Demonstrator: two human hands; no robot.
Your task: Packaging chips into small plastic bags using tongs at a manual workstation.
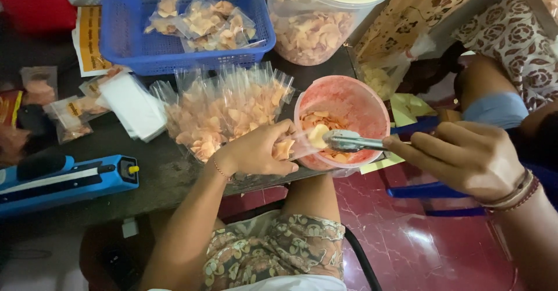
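My left hand [256, 150] holds a small clear plastic bag [290, 147] with a few orange chips in it, its mouth turned toward the pink bowl [366, 102]. My right hand [465, 157] grips metal tongs [351, 140] with blue handles. The tongs pinch a pale chip [318, 135] right at the bag's opening, over the bowl's near side. More orange chips [322, 120] lie inside the bowl.
Several filled clear bags of chips [224, 113] stand behind my left hand. A blue basket [128, 29] holds sealed bags. A big clear tub of chips [314, 32] stands beyond the bowl. A blue heat sealer [64, 180] lies at left. White sheets [133, 105] rest beside it.
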